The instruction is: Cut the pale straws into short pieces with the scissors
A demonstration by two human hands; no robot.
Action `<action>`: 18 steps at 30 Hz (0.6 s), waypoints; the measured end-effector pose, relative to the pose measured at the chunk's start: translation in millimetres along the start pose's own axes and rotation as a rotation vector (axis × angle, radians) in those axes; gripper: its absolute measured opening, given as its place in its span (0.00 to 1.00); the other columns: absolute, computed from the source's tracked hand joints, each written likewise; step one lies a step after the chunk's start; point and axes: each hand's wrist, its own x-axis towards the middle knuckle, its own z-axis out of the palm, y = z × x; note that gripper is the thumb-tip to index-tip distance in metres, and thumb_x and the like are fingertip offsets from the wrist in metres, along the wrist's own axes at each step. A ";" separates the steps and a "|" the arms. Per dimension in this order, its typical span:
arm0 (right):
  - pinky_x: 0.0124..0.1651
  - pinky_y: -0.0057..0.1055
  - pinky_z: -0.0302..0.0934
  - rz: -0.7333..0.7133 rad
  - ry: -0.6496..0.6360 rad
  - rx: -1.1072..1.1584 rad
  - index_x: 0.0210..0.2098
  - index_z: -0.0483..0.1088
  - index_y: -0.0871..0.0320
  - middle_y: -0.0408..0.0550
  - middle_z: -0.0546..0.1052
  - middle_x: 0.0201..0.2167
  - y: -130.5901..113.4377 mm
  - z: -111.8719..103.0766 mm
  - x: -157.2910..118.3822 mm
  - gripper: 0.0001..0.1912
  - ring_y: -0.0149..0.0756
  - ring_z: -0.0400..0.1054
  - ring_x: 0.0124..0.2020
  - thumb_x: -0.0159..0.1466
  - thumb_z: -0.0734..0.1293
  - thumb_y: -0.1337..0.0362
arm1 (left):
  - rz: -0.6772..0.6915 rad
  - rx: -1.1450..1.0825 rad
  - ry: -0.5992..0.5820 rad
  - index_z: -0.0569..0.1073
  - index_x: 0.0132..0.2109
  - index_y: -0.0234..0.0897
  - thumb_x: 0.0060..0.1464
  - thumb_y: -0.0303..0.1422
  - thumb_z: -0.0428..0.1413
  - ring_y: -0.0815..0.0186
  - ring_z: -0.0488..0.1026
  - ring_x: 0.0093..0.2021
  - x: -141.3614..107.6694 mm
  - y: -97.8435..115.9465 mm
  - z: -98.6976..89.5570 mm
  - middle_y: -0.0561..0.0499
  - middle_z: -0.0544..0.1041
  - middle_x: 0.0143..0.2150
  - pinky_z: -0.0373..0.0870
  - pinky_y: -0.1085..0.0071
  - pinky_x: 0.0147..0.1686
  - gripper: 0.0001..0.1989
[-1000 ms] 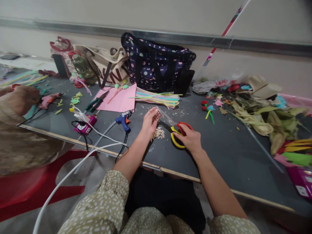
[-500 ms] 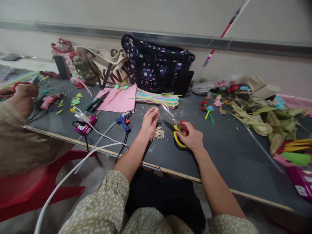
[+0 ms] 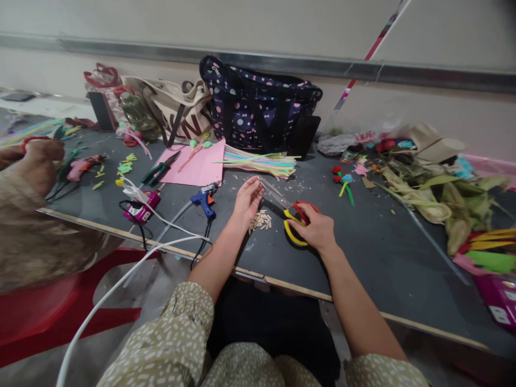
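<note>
My right hand [image 3: 313,226] grips a pair of scissors [image 3: 295,226] by their red and yellow handles, the blades aimed up and left. Their tips reach the fingertips of my left hand [image 3: 249,200], which is closed in a pinch. Whatever lies between those fingers is too small to make out. Just below the left hand, on the dark table [image 3: 282,263], is a little pile of short pale cut pieces [image 3: 263,220]. A bundle of pastel fuzzy stems [image 3: 262,161] lies behind both hands.
Left of my hands are a blue glue gun [image 3: 205,201], pliers [image 3: 161,169] on pink paper [image 3: 201,172], and a purple power strip [image 3: 142,207] with a white cable. Bags [image 3: 258,102] line the wall. Dried husks [image 3: 435,199] lie right. A co-worker's hand [image 3: 44,156] is far left.
The scissors have shifted slightly left, and their tips now meet my left fingertips. The blades look closer together. My left hand has barely moved.
</note>
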 end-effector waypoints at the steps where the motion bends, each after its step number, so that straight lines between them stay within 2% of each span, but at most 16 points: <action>1: 0.34 0.29 0.60 0.000 0.001 -0.002 0.49 0.70 0.56 0.48 0.79 0.37 0.2 0.1 -0.2 0.30 0.38 0.73 0.33 0.58 0.63 0.40 | 0.003 0.003 -0.003 0.74 0.37 0.36 0.42 0.24 0.64 0.75 0.73 0.28 0.1 -0.2 -0.4 0.56 0.76 0.28 0.68 0.74 0.41 0.12; 9: 0.34 0.29 0.59 -0.002 0.001 0.009 0.49 0.70 0.56 0.48 0.79 0.37 -0.9 -0.4 -0.3 0.31 0.37 0.73 0.33 0.58 0.62 0.40 | -0.005 0.023 -0.004 0.74 0.37 0.36 0.44 0.24 0.62 0.75 0.72 0.26 -1.6 1.1 1.0 0.56 0.75 0.26 0.68 0.76 0.37 0.10; 18: 0.34 0.30 0.60 -0.001 -0.001 0.019 0.50 0.70 0.56 0.49 0.79 0.36 -1.6 -0.4 -0.3 0.30 0.37 0.73 0.34 0.57 0.63 0.41 | 0.004 0.043 -0.006 0.74 0.36 0.36 0.42 0.24 0.63 0.75 0.72 0.26 -0.8 0.0 -0.3 0.56 0.75 0.26 0.69 0.75 0.37 0.11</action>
